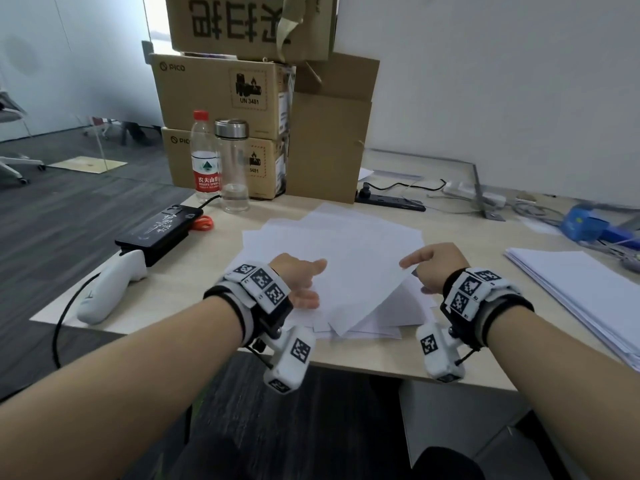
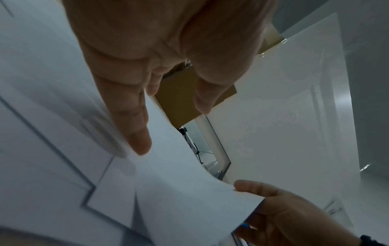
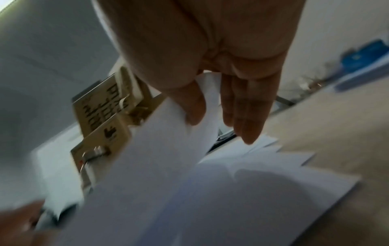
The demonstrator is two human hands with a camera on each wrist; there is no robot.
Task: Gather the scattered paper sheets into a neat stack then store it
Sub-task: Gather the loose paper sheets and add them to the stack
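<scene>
Several white paper sheets [image 1: 346, 237] lie fanned and overlapping in the middle of the desk [image 1: 180, 292]. One sheet [image 1: 360, 296] is raised off the pile at its right corner. My right hand [image 1: 415, 275] pinches that corner, thumb on top and fingers beneath; the right wrist view shows the sheet [image 3: 157, 166] running between thumb and straight fingers of the hand [image 3: 221, 131]. My left hand [image 1: 304, 282] is at the sheet's left side with fingers straight, and in the left wrist view the hand [image 2: 172, 129] lies along the sheet [image 2: 179, 191] edge.
A neat paper stack [image 1: 581, 292] lies at the right desk edge. Behind the pile stand cardboard boxes [image 1: 221, 95], a water bottle [image 1: 206, 157] and a clear flask [image 1: 233, 168]. A black box [image 1: 159, 233], white controller [image 1: 110, 285] and power strip [image 1: 391, 200] sit around it.
</scene>
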